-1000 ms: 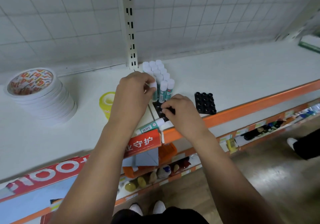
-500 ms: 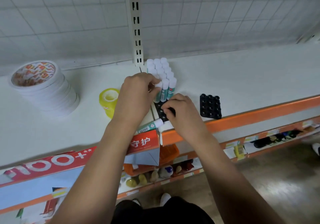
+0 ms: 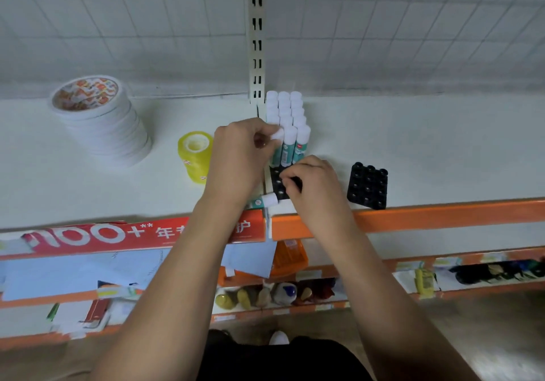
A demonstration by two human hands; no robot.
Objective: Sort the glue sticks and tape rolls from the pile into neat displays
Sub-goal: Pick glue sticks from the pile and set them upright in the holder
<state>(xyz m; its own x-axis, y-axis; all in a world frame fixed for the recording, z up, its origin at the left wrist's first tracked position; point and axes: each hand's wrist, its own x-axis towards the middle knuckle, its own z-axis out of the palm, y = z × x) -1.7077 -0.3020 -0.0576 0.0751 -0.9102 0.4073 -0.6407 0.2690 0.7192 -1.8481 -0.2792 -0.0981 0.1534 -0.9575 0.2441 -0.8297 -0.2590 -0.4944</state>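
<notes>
Several white-capped glue sticks (image 3: pixel 290 121) stand in tight rows in a black holder tray (image 3: pixel 278 184) on the white shelf (image 3: pixel 413 144). My left hand (image 3: pixel 239 156) pinches the cap of the front-left glue stick (image 3: pixel 277 134), which stands in the tray's front row. My right hand (image 3: pixel 314 186) grips the tray's front part. One more glue stick (image 3: pixel 265 201) lies flat near the shelf edge under my left wrist. A yellow tape roll stack (image 3: pixel 196 155) stands left of my hands, and a stack of white tape rolls (image 3: pixel 100 121) stands farther left.
A second, empty black holder tray (image 3: pixel 368 185) lies to the right near the orange shelf edge (image 3: pixel 442 217). A slotted white upright (image 3: pixel 257 35) rises behind the glue sticks. A red sign (image 3: pixel 103 234) hangs on the left shelf front; lower shelves hold assorted goods.
My hands have stayed almost in place; the left hand has shifted slightly on the front glue stick's cap. The camera view has tilted and moved closer.
</notes>
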